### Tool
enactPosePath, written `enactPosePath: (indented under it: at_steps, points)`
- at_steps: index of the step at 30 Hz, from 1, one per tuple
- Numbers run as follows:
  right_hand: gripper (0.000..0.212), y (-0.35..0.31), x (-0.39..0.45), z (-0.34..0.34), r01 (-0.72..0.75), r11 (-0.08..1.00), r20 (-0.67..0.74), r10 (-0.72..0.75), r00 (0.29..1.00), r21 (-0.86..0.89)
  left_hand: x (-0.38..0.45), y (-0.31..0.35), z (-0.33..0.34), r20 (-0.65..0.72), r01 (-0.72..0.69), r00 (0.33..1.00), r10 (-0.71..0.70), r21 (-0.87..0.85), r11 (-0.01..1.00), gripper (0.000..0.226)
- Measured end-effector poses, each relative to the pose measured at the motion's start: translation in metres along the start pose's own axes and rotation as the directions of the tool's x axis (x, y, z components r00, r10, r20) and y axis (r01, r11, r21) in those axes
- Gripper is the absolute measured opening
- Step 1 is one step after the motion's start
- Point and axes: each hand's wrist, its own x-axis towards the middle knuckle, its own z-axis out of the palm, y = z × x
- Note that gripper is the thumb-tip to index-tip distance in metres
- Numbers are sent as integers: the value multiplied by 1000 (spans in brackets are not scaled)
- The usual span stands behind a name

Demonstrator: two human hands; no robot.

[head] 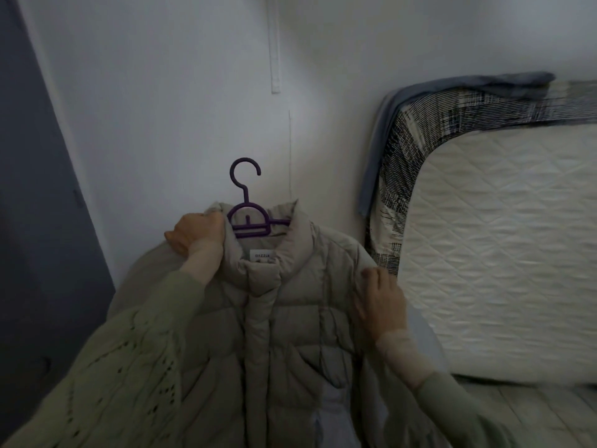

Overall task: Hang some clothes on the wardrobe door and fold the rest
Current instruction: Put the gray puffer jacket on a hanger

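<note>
A beige quilted puffer jacket hangs on a purple plastic hanger, held up in front of a white wall. The hanger's hook sticks up free above the collar. My left hand grips the left side of the collar and shoulder. On the jacket's right shoulder lies my right hand, its fingers curled over the fabric there. Both arms wear pale green knit sleeves. The jacket's lower part runs out of the frame.
A white quilted mattress with a black-and-white patterned sheet leans against the wall at right, and a blue cloth is draped over its top. A dark grey panel stands at left. A white cable strip runs down the wall.
</note>
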Motion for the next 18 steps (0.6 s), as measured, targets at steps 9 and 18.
enactPosePath:
  at_steps: [9,18]
  points:
    - [41,34,94,-59,-537,746,-37,597,802,393,-1,-16,5,42,14,999,-15,33,999,53]
    - [53,-11,36,-22,-285,958,481,237,844,28,-25,-1,22,124,-17,992,10,60,998,51]
